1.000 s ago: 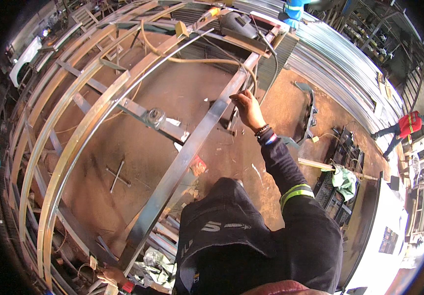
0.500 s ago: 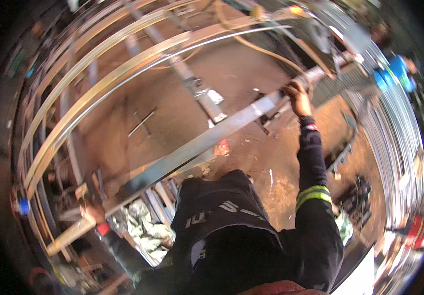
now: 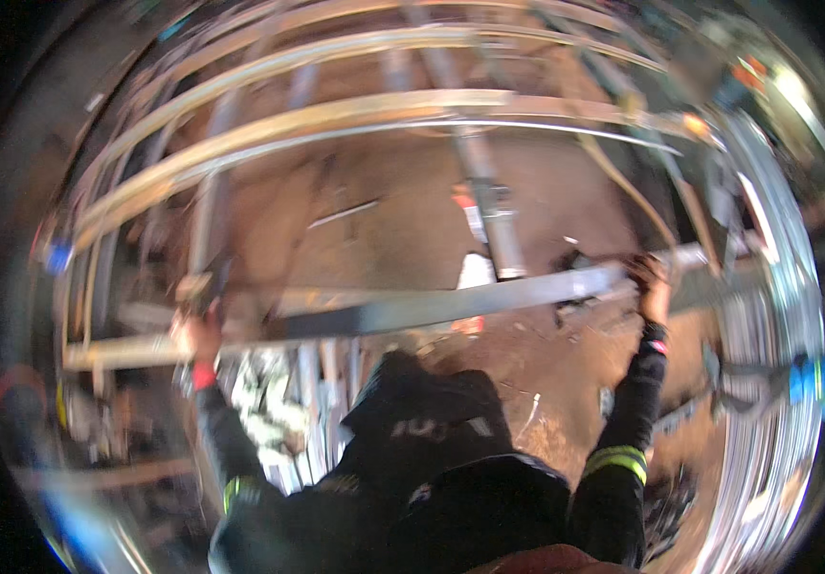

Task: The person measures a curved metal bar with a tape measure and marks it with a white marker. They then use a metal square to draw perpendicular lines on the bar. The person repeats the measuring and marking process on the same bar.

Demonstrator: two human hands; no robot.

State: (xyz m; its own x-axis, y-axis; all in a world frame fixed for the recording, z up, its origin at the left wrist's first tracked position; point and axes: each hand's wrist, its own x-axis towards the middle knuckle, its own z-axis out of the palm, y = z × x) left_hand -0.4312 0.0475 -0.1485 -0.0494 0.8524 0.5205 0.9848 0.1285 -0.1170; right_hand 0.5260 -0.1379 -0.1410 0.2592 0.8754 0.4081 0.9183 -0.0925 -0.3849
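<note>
A long flat grey metal bar [image 3: 489, 300] lies across in front of me, almost level, its left part dark. My right hand [image 3: 654, 287] is closed around its right part, fingers curled over the far edge. At its left end, my left hand [image 3: 197, 335] is closed too, though motion blurs its fingers. Close beyond that hand is the brownish end of an upright grey member [image 3: 204, 225]. Another grey metal crosspiece [image 3: 494, 225] runs away from me and ends close to the bar's far edge.
Long rusty and pale rails [image 3: 336, 115] form a frame beyond the bar. Bundled metal lengths [image 3: 767, 411] lie along the right side. A crumpled pale sheet [image 3: 267, 397] is by my left forearm. A blue item [image 3: 817, 383] sits at far right. Brown ground [image 3: 374, 249] shows between.
The whole view has turned, so the bar and rails, slanted before, now look nearly level. Both hands stay at the bar.
</note>
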